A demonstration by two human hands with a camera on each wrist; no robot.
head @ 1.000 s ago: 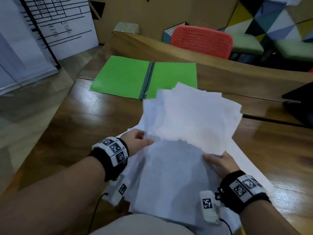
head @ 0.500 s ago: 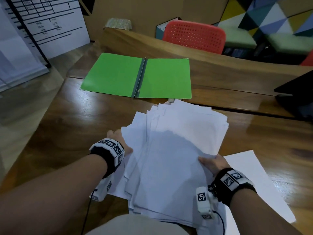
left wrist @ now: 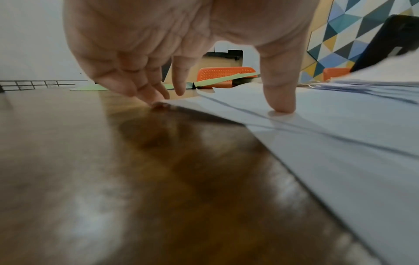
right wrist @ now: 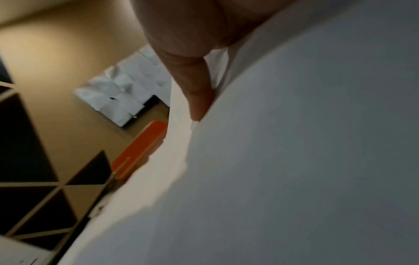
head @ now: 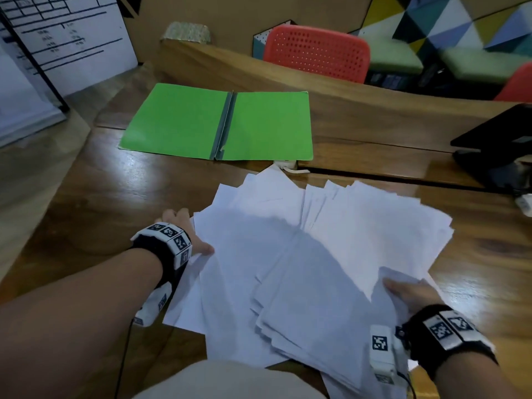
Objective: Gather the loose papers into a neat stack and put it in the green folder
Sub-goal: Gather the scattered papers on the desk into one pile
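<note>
The left hand (head: 184,230) touches and the right hand (head: 411,293) grips fanned papers (head: 316,254) near the open green folder (head: 178,122).

You are facing nothing legible: the whiteboard (head: 66,38) lettering is blurring past reading, and your wristbands (head: 169,236) are showing only coded squares.

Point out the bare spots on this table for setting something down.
Free: the bare table strip between the green folder and the papers, the wood left of the left hand, and the folder's open faces. Crowded: the middle, under papers the right hand grips; a black device hems the right.
</note>
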